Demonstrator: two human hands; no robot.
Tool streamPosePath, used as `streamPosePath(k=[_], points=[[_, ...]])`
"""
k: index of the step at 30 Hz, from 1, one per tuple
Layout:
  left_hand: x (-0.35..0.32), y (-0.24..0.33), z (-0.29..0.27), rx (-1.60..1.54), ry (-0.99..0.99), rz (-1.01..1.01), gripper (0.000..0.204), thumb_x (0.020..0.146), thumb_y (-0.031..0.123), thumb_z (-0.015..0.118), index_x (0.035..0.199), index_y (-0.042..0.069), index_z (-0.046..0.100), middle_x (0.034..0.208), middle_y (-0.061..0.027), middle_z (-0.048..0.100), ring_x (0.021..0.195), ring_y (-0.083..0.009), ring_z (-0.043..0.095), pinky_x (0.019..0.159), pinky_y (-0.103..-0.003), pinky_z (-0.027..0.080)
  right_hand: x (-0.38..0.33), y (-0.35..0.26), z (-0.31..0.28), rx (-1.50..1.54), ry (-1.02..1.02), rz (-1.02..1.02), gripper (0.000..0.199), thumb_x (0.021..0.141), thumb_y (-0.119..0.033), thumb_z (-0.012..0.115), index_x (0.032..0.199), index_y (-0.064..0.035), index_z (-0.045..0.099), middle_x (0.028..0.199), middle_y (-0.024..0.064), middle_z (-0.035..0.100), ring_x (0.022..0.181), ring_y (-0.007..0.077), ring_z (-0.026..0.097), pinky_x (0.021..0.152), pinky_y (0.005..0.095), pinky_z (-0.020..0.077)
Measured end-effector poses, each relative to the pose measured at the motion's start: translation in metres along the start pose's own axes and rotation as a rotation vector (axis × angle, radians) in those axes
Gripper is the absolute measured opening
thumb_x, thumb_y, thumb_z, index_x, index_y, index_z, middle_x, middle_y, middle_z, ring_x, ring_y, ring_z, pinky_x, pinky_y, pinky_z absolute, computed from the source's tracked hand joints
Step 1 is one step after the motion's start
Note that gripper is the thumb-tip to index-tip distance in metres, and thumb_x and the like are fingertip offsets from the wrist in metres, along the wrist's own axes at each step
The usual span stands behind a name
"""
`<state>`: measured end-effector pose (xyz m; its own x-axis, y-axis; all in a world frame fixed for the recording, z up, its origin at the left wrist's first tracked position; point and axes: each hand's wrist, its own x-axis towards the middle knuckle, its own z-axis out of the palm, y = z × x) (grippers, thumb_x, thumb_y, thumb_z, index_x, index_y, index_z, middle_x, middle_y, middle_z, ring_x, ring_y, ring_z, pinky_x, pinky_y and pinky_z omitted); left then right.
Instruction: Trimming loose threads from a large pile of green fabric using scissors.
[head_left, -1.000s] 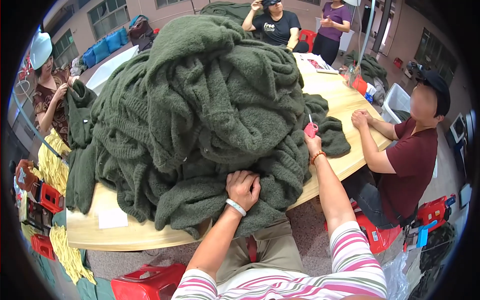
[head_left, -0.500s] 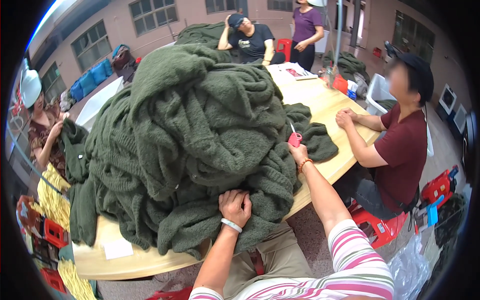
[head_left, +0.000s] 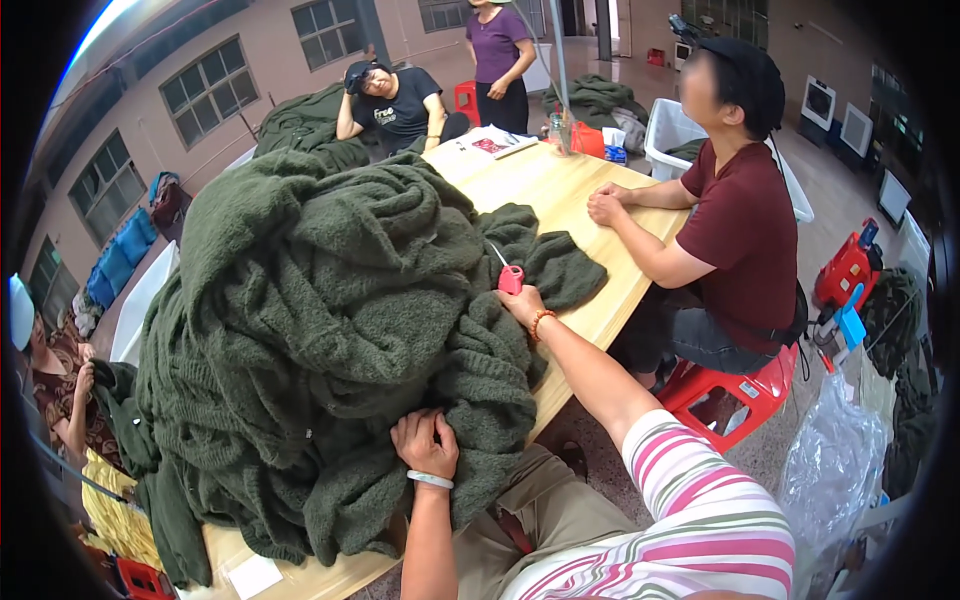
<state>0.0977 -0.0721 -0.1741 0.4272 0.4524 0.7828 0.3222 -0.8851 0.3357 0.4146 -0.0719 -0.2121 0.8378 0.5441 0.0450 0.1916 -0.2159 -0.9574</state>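
Observation:
A big heap of dark green fuzzy knit sweaters (head_left: pixel 330 270) fills the table in front of me. My left hand (head_left: pixel 424 441) sits at the heap's near edge, its fingers curled into the knit and their tips hidden. In my right hand (head_left: pixel 520 303) is a pair of small scissors (head_left: pixel 511 278) with pink handles, the thin blades pointing up and away. This hand rests against the right side of the heap, beside a sweater part (head_left: pixel 555 262) that spreads flat over the wood.
A person in a dark red shirt (head_left: pixel 740 210) sits at the right of the wooden table (head_left: pixel 590 225) on a red stool (head_left: pixel 735 400). Two people are at the far end; another at far left handles green knit. A white paper (head_left: pixel 254 577) lies near left.
The view has swung right, so the heap and table sit further left in it. Both hands keep their places on the heap, the scissors still in the right one.

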Motion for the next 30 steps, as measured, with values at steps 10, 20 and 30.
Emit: streamPosePath(k=[10, 20, 30], points=[[0.001, 0.003, 0.001, -0.012, -0.013, 0.007, 0.008, 0.076, 0.009, 0.059, 0.081, 0.008, 0.064, 0.083, -0.0061, 0.063, 0.076, -0.0264, 0.057, 0.070, -0.038, 0.041, 0.007, 0.011, -0.002, 0.003, 0.023, -0.052, 0.033, 0.076, -0.032, 0.069, 0.079, 0.0003, 0.065, 0.071, 0.0079, 0.065, 0.066, 0.0136, 0.059, 0.065, 0.0316, 0.0467], [0.001, 0.001, 0.001, 0.008, -0.020, 0.003, 0.008, 0.077, 0.005, 0.057, 0.082, 0.005, 0.063, 0.081, -0.0076, 0.062, 0.076, -0.0273, 0.056, 0.071, -0.038, 0.041, 0.002, 0.002, 0.003, 0.064, 0.013, -0.053, 0.032, 0.076, -0.032, 0.069, 0.077, -0.0004, 0.064, 0.068, 0.0070, 0.064, 0.063, 0.0138, 0.059, 0.063, 0.0310, 0.0467], [0.000, 0.001, 0.000, 0.003, -0.014, 0.002, 0.007, 0.076, 0.008, 0.058, 0.080, 0.007, 0.064, 0.082, -0.0063, 0.063, 0.076, -0.0263, 0.057, 0.069, -0.038, 0.041, 0.003, 0.007, 0.001, 0.093, 0.005, -0.035, 0.033, 0.075, -0.032, 0.069, 0.079, 0.0012, 0.066, 0.070, 0.0104, 0.066, 0.066, 0.0190, 0.064, 0.064, 0.0319, 0.0479]])
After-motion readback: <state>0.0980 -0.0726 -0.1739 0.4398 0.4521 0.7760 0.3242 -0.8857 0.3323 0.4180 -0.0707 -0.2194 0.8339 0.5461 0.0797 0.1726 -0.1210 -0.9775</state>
